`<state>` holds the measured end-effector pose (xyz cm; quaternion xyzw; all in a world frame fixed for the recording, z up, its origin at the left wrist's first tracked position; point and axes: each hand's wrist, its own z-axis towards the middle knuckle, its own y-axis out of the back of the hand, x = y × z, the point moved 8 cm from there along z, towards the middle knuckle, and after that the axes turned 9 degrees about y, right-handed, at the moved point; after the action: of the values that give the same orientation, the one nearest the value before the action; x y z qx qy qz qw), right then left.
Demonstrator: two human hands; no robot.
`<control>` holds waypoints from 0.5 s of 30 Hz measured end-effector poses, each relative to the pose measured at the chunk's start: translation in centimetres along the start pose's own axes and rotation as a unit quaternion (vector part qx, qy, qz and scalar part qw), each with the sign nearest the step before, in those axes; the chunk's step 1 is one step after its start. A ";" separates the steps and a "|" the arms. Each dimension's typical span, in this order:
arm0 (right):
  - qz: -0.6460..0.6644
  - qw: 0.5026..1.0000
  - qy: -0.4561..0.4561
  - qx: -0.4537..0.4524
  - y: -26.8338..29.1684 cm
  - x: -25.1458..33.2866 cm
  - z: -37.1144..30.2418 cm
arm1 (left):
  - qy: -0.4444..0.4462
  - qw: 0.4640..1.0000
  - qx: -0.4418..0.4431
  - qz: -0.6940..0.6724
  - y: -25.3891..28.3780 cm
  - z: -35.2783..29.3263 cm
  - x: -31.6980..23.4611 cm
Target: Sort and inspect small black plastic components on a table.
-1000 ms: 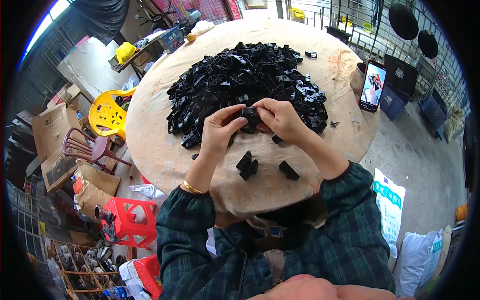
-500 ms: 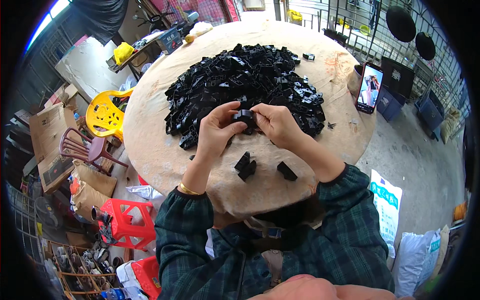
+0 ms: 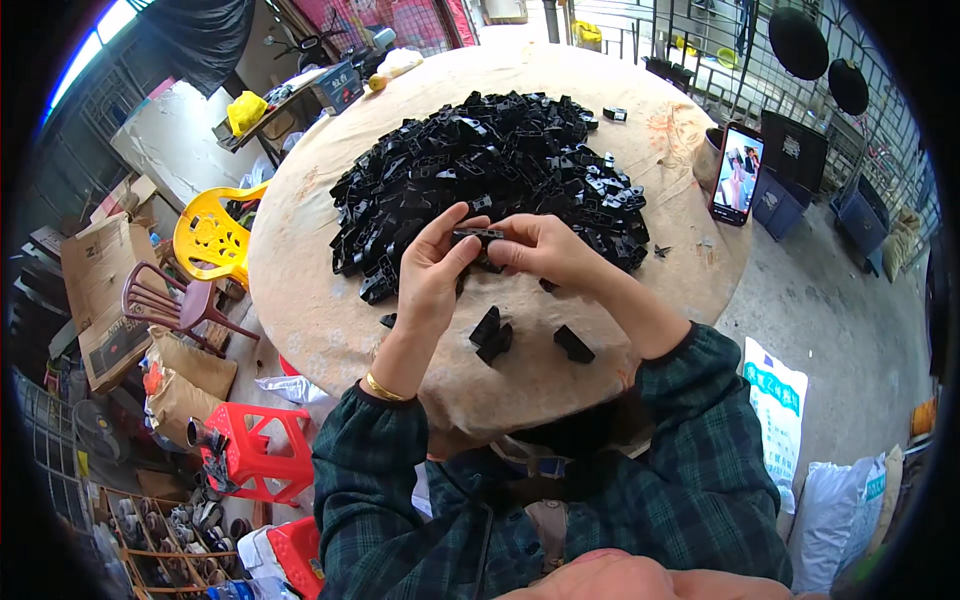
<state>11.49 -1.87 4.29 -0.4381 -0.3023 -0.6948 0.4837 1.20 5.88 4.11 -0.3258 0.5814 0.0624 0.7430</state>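
A yellow chair [image 3: 205, 238] stands beside the cloth-covered round table [image 3: 300, 240]. The left hand [image 3: 432, 262], its wrist ringed by a gold-coloured bracelet [image 3: 380, 388], is partly curled, with the thumb below and the fingers above gripping the left end of a small black part [image 3: 478, 235]. This part is held roughly level between the two hands, in front of the near side of a broad heap of black pieces [image 3: 430, 165]. Nearer the body, two loose black pieces [image 3: 492, 340] lie together on the cloth. The right hand [image 3: 545, 248] pinches the part's right end between thumb and bent forefinger; its remaining fingers are largely hidden. A single black piece [image 3: 574, 344] lies below this hand. A phone [image 3: 736, 175] with a lit screen stands upright near the table's right edge.
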 end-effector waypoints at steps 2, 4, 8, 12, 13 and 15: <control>-0.038 0.998 -0.012 0.058 -0.3 -0.4 0.0 | -0.019 0.999 0.019 0.035 -0.5 -0.2 -0.7; -0.058 0.994 -0.020 0.086 -0.3 -0.3 -0.3 | -0.026 0.998 0.029 0.050 -1.0 -0.2 -1.1; -0.130 0.988 -0.009 0.084 0.6 1.9 -0.1 | -0.012 0.999 0.025 0.039 -1.3 0.0 -1.0; -0.291 0.953 0.063 0.058 5.4 4.4 0.5 | 0.043 0.967 0.035 0.249 -1.9 0.1 1.2; -0.350 0.934 0.043 0.057 6.4 4.4 0.4 | 0.050 0.941 0.081 0.325 -2.8 0.0 2.1; -0.386 0.918 0.039 0.081 6.7 4.4 -0.1 | 0.061 0.865 0.169 0.468 -4.2 -0.5 3.9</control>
<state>17.10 -6.08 8.21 -0.2188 -0.4842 -0.8172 0.2231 4.02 1.23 2.22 0.1124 0.7112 0.2839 0.6332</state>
